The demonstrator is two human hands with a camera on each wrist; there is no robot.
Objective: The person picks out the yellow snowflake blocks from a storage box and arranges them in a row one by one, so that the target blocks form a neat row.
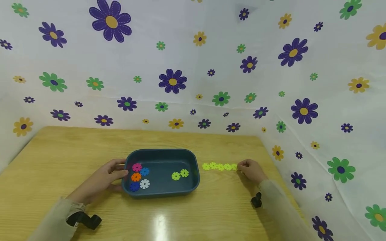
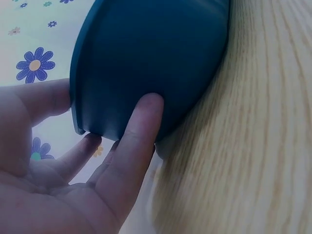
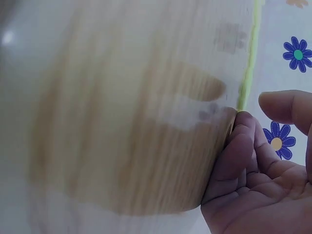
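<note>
A dark blue-green tray (image 1: 163,194) stands on the wooden table. My left hand (image 1: 102,179) holds its left end, fingers against the outer wall and the thumb at the rim. Inside the tray's left part lie notched plastic discs: a pink disc (image 1: 137,167), a blue disc (image 1: 144,171), an orange disc (image 1: 136,177), a dark blue disc (image 1: 134,186) and a white disc (image 1: 144,184). Two yellow-green discs (image 1: 176,176) lie farther right in it. My right hand (image 1: 252,171) touches the right end of a row of yellow-green discs (image 1: 220,166); its thumb stands apart.
The wooden table (image 1: 75,140) extends around the tray and row. A white flower-print sheet (image 1: 144,60) hangs behind the table and along its right side. Dark camera mounts (image 1: 87,221) sit on both wrists.
</note>
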